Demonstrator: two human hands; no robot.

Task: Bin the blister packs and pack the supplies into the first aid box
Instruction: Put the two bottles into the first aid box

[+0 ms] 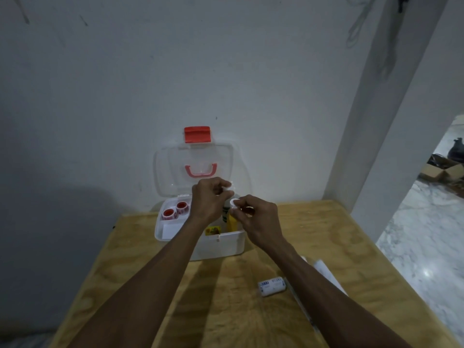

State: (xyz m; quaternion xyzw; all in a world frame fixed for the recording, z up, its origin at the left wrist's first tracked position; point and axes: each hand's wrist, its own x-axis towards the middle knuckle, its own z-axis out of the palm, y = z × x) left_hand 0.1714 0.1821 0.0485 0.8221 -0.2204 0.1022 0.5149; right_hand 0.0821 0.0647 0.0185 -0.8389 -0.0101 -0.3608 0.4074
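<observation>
A white first aid box (221,246) stands open on the wooden table, its clear lid (163,172) with a red latch leaning against the wall. Inside lie two red-cored tape rolls (175,210), a yellow packet (213,231) and a yellow box (232,223). Both hands hover over the box. My left hand (208,199) pinches a small white piece (227,188) at its fingertips. My right hand (256,217) grips a small white round container (234,204). A wrapped bandage roll (272,286) lies on the table nearer to me.
White flat papers or packs (326,272) lie by the table's right edge, partly under my right forearm. The wall is directly behind the box. A white pillar (376,121) rises at the right, with marble floor and cardboard boxes (442,169) beyond.
</observation>
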